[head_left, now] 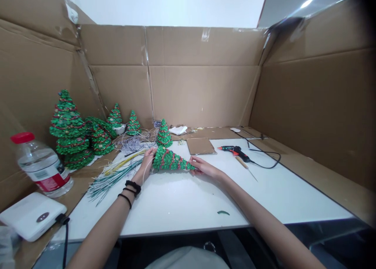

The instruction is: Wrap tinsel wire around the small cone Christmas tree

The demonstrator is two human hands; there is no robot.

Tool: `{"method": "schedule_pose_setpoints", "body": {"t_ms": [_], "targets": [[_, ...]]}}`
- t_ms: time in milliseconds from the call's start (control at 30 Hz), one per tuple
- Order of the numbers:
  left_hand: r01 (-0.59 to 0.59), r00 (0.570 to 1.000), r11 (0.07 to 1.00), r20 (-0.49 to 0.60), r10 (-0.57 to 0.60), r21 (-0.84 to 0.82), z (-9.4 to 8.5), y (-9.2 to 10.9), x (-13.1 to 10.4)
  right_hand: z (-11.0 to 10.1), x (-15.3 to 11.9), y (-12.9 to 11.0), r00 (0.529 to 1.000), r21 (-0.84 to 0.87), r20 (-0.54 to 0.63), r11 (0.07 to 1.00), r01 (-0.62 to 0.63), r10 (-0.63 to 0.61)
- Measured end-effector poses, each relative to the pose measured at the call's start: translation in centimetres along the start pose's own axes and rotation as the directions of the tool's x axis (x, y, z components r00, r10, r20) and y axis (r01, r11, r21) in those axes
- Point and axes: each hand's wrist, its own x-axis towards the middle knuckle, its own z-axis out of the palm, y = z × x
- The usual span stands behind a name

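- Pale grey cloth lies nearest me, just off the near edge of the white board.
- I have the green tree tipped sideways over the white board: a glittery, ruffled cone wound with red garland and dotted with small pale bits.
- Left hand: fingers wrapped on its broad base.
- Right hand: fingers narrow, pinching its tip.
- Glue gun and wooden-handled awl rest on the white board's right side.

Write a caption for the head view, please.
Left hand and right hand hold a green tree sideways above a white tabletop.
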Motion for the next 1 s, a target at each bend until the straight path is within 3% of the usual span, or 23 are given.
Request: {"method": "schedule_pose_setpoints", "body": {"t_ms": [133,233,300,333,433,467,500,567,667,733,867,1000], "targets": [[0.035,0.999,0.999,-0.01,-0.036,-0.022,-0.1,0.0,0.3,-1.0,0.7,0.9,0.96,-0.328,-0.223,0.94,0.093,-0.172],[0.003,0.999,1.0,0.034,-0.003,0.006,-0.6,-0.1,0.9,-2.6,0.6,0.6,0.888,-0.534,-0.372,0.845,0.034,-0.27],[-0.048,0.997,0.992,0.061,0.041,0.115,-1.2,-0.1,1.4,-4.3,-0.1,0.0,0.786,-0.607,-0.552,0.78,-0.151,-0.277],[-0.08,0.995,0.977,0.081,0.065,0.199,-1.6,0.0,1.6,-5.2,-0.7,-0.2,0.71,-0.623,-0.647,0.73,-0.282,-0.278],[-0.21,0.975,0.873,0.156,0.157,0.44,-2.9,0.6,2.2,-8.4,-2.8,-0.4,0.506,-0.523,-0.831,0.634,-0.57,-0.23],[-0.255,0.965,0.824,0.187,0.183,0.506,-3.3,0.8,2.3,-9.3,-3.5,-0.2,0.41,-0.422,-0.899,0.547,-0.723,-0.151],[-0.294,0.954,0.762,0.225,0.198,0.577,-3.6,1.0,2.3,-10.2,-4.0,0.1,0.343,-0.328,-0.938,0.465,-0.822,-0.055],[-0.358,0.933,0.589,0.297,0.202,0.724,-4.2,1.5,2.1,-11.3,-4.7,0.7,0.277,-0.239,-0.96,0.399,-0.885,0.037],[-0.385,0.923,0.283,0.37,0.107,0.879,-4.7,2.1,1.7,-12.0,-4.8,1.5,0.3,-0.246,-0.951,0.402,-0.882,0.076],[-0.39,0.92,0.164,0.39,0.031,0.906,-5.1,2.5,1.7,-12.0,-4.6,1.7,0.332,-0.27,-0.94,0.419,-0.867,0.081],[-0.43,0.892,0.145,0.444,-0.081,0.891,-5.7,3.1,2.1,-11.4,-4.2,1.2,0.442,-0.37,-0.897,0.526,-0.766,0.012],[-0.427,0.878,0.187,0.455,-0.15,0.885,-6.2,3.3,2.1,-9.3,-3.2,-0.1,0.585,-0.511,-0.797,0.681,-0.525,-0.148]]}}
